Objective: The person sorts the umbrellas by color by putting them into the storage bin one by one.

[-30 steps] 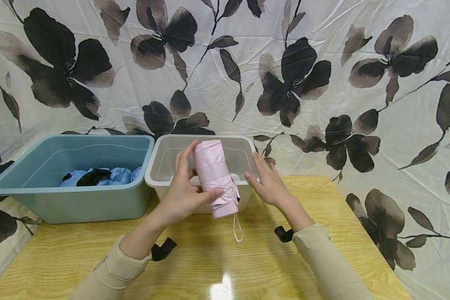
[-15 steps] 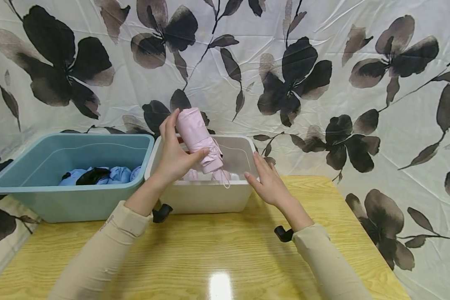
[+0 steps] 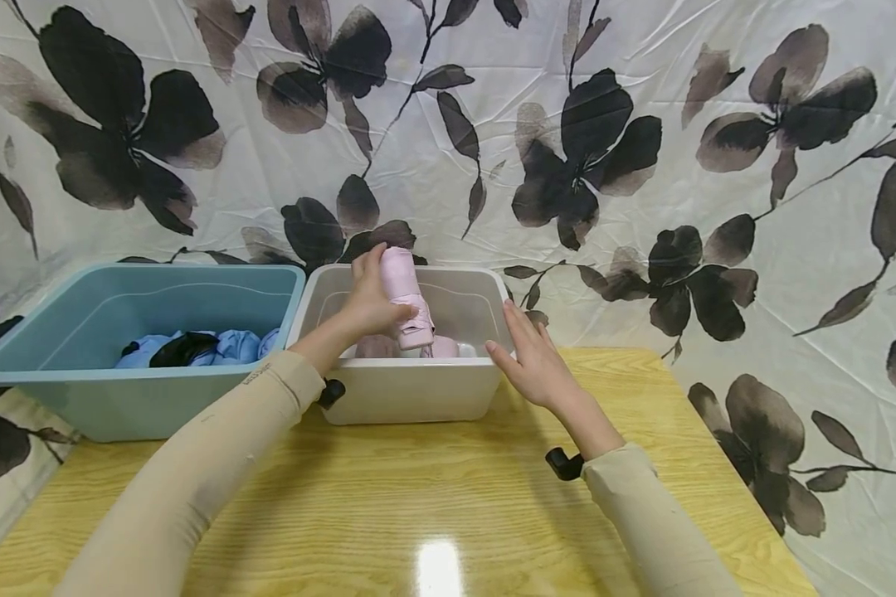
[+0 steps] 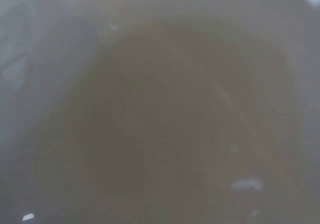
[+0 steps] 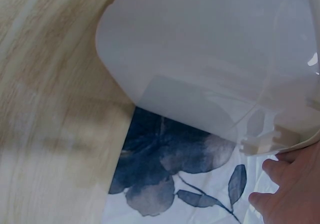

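A folded pink compact umbrella is gripped in my left hand, tilted inside the white bin with its top above the rear rim. Its lower end is beside other pink items lying in the bin, partly hidden by the front rim. The fingers of my right hand are straight along the bin's right rim. In the right wrist view, fingers of that hand lie at the rim of the bin. The left wrist view is a blurred, pale close-up.
A blue bin stands left of the white one, rims touching, with blue and black fabric bundles inside. Both rest on a wood-grain table. A floral curtain hangs close behind them. The table's right edge slants past my right arm.
My left hand has carried the umbrella from in front of the white bin up over its front rim, then lowered it inside. My right hand stays at the right rim.
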`<state>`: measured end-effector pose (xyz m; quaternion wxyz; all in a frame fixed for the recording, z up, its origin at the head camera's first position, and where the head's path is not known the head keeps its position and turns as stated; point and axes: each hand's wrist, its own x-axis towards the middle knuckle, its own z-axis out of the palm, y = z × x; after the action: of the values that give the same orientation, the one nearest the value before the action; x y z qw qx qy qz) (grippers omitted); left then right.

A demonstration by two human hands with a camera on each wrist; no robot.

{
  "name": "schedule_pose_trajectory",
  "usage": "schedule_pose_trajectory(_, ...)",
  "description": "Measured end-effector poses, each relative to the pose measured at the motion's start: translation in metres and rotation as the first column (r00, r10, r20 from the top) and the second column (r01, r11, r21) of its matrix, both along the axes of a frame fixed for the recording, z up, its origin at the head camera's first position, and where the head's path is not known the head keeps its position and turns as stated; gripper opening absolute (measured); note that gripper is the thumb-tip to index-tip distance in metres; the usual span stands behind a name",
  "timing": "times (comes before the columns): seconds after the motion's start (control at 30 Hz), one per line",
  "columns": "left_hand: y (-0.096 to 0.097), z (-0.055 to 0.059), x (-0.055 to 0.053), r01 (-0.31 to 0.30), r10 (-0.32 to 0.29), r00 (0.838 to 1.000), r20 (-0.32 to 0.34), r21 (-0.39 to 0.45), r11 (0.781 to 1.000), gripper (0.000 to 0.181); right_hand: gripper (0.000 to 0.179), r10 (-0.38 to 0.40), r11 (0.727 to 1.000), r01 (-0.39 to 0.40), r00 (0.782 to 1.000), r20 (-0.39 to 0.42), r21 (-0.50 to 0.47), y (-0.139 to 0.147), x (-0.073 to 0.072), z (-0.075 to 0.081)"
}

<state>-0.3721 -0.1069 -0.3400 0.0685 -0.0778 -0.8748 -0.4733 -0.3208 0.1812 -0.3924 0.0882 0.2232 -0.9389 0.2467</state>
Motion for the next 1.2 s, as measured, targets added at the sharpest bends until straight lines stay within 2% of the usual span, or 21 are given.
schedule_pose_trajectory(0.1, 0.002, -0.005, -0.006, 0.029, -0.026, 0.997, 0.072, -0.043, 0.999, 0.119, 0.078, 0.003, 1.0, -0.003, 1.0, -0.003, -0.002, -0.001, 0.001, 0.001)
schedule_pose_trajectory(0.23, 0.002, -0.01, -0.012, 0.097, -0.078, 0.983, 0.164, -0.113, 0.989, 0.116, 0.079, 0.01, 1.0, -0.01, 1.0, -0.002, -0.003, -0.001, 0.001, 0.004)
schedule_pose_trajectory(0.3, 0.001, -0.012, -0.014, 0.126, -0.097, 0.974, 0.202, -0.134, 0.983, 0.115, 0.079, 0.011, 1.0, -0.011, 1.0, -0.003, -0.004, -0.001, 0.001, 0.005)
schedule_pose_trajectory(0.5, 0.001, -0.02, -0.019, 0.185, -0.142, 0.94, 0.31, -0.115, 0.976, 0.113, 0.078, 0.006, 1.0, -0.006, 1.0, -0.028, -0.008, 0.001, -0.001, 0.007)
schedule_pose_trajectory(0.67, -0.003, -0.025, -0.019, 0.261, -0.187, 0.914, 0.36, -0.167, 0.951, 0.108, 0.078, 0.011, 1.0, -0.011, 1.0, -0.019, -0.008, 0.001, -0.001, 0.006)
schedule_pose_trajectory(0.73, -0.004, -0.025, -0.018, 0.302, -0.212, 0.9, 0.38, -0.193, 0.934, 0.109, 0.078, 0.011, 1.0, -0.011, 1.0, -0.016, -0.007, 0.001, -0.002, 0.005)
schedule_pose_trajectory(0.87, -0.004, -0.026, -0.016, 0.394, -0.273, 0.874, 0.402, -0.254, 0.884, 0.104, 0.078, 0.008, 1.0, -0.008, 1.0, -0.017, -0.008, 0.001, -0.001, 0.004)
schedule_pose_trajectory(0.97, -0.003, -0.028, -0.016, 0.439, -0.307, 0.863, 0.402, -0.295, 0.848, 0.098, 0.078, 0.01, 1.0, -0.01, 1.0, -0.017, -0.01, 0.002, -0.001, 0.002)
schedule_pose_trajectory(1.13, -0.005, -0.028, -0.014, 0.475, -0.302, 0.847, 0.438, -0.368, 0.799, 0.092, 0.079, 0.015, 1.0, -0.015, 1.0, -0.01, -0.009, 0.001, -0.001, 0.0)
schedule_pose_trajectory(1.2, -0.006, -0.028, -0.013, 0.5, -0.305, 0.833, 0.461, -0.392, 0.772, 0.087, 0.079, 0.014, 1.0, -0.014, 1.0, -0.01, -0.01, 0.001, 0.0, -0.001)
